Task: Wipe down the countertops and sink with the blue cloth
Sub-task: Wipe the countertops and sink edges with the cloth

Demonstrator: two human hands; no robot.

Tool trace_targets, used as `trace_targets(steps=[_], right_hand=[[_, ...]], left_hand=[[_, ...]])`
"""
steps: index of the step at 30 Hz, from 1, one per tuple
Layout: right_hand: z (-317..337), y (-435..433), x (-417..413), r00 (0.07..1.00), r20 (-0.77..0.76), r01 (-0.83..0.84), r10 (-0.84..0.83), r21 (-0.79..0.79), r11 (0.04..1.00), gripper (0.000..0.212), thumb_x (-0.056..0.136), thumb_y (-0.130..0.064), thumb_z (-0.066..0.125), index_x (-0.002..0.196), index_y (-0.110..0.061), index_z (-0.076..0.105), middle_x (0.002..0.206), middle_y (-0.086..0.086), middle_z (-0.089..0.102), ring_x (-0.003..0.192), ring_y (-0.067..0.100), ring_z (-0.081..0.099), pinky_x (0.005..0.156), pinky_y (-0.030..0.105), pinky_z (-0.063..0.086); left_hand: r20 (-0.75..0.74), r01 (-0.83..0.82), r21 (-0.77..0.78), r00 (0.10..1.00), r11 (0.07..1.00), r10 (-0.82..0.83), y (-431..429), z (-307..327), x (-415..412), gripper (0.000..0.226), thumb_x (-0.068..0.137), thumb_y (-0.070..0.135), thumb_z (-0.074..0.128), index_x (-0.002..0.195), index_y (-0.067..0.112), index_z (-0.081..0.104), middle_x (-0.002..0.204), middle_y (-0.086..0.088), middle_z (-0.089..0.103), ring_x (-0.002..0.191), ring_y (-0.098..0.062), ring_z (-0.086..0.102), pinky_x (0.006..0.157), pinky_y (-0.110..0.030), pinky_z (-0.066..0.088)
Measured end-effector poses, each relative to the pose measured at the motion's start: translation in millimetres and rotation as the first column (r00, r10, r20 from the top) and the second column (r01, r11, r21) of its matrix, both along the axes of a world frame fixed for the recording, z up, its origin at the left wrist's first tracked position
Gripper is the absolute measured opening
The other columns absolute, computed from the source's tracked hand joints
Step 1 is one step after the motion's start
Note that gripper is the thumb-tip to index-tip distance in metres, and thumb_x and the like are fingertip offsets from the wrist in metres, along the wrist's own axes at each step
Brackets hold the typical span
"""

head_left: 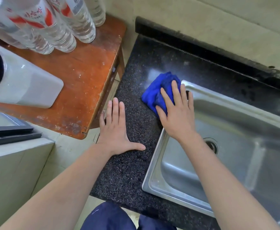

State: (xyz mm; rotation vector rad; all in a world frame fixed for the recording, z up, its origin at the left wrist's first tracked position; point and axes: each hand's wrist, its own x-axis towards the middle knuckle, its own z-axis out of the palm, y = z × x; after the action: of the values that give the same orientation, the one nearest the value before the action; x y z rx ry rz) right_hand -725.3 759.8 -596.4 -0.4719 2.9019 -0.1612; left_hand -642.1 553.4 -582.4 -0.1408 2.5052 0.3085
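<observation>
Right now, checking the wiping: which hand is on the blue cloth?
The right hand presses the blue cloth; the left hand lies flat on bare countertop.

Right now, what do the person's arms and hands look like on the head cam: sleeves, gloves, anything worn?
The left forearm and right forearm are bare all the way to the frame edge, with no sleeves in view. The left hand and right hand are bare too: no gloves, rings, watch or bands visible. The only clothing showing is dark blue trousers at the bottom edge.
</observation>
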Motion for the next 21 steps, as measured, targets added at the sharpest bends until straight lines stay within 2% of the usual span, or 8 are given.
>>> trace_targets(steps=[5, 11, 15, 17, 21], right_hand=[[-7.7, -5.9, -24.3, 0.999, 0.034, -0.009, 0.010, -0.042, 0.999, 0.064, 0.098, -0.054, 0.037, 0.154, -0.023, 0.036, 0.165, 0.013, 0.019, 0.152, 0.039, 0.010, 0.122, 0.053, 0.007], [-8.6, -61.8, -116.3, 1.000, 0.000, -0.025, 0.025, -0.026, 0.999, 0.065, 0.099, -0.056, 0.034, 0.156, -0.025, 0.032, 0.164, 0.015, 0.020, 0.150, 0.043, 0.015, 0.121, 0.053, 0.008], [-14.4, -100.5, -127.4, 0.996, -0.058, 0.063, -0.062, 0.011, 0.998, 0.064, 0.100, -0.053, 0.029, 0.157, -0.025, 0.028, 0.163, 0.015, 0.021, 0.148, 0.044, 0.018, 0.120, 0.052, 0.011], [-12.6, -98.3, -123.7, 0.996, -0.047, 0.072, -0.072, -0.003, 0.997, 0.063, 0.101, -0.053, 0.029, 0.157, -0.026, 0.027, 0.164, 0.013, 0.019, 0.149, 0.041, 0.017, 0.120, 0.054, 0.010], [0.1, -51.5, -119.4, 0.999, -0.015, -0.038, 0.039, 0.071, 0.997, 0.062, 0.101, -0.057, 0.031, 0.156, -0.031, 0.027, 0.165, 0.009, 0.020, 0.148, 0.037, 0.021, 0.119, 0.057, 0.007]], left_hand=[[0.021, 0.007, 0.003, 1.000, 1.000, -0.007, -0.2, 0.4, 0.0, 0.165, 0.036, 0.106, 0.039, 0.147, 0.007, -0.033, 0.150, -0.010, -0.047, 0.139, -0.026, -0.043, 0.120, -0.057, -0.003], [0.026, 0.015, 0.015, 1.000, 1.000, -0.015, -2.1, 0.1, -0.7, 0.164, 0.039, 0.106, 0.042, 0.146, 0.008, -0.035, 0.149, -0.011, -0.048, 0.138, -0.026, -0.044, 0.120, -0.057, -0.005], [0.034, 0.019, 0.000, 0.999, 1.000, -0.019, -1.6, -1.1, -1.9, 0.163, 0.039, 0.106, 0.040, 0.145, 0.008, -0.036, 0.149, -0.010, -0.048, 0.138, -0.026, -0.044, 0.120, -0.057, -0.005], [0.043, 0.021, -0.003, 0.999, 1.000, -0.021, -0.4, -0.1, -1.9, 0.164, 0.038, 0.107, 0.039, 0.146, 0.009, -0.036, 0.148, -0.009, -0.049, 0.137, -0.025, -0.045, 0.120, -0.057, -0.004], [0.052, 0.025, -0.013, 0.998, 1.000, -0.024, 1.4, 1.0, -2.7, 0.165, 0.034, 0.108, 0.037, 0.145, 0.010, -0.036, 0.148, -0.007, -0.049, 0.138, -0.026, -0.044, 0.120, -0.058, -0.002]])
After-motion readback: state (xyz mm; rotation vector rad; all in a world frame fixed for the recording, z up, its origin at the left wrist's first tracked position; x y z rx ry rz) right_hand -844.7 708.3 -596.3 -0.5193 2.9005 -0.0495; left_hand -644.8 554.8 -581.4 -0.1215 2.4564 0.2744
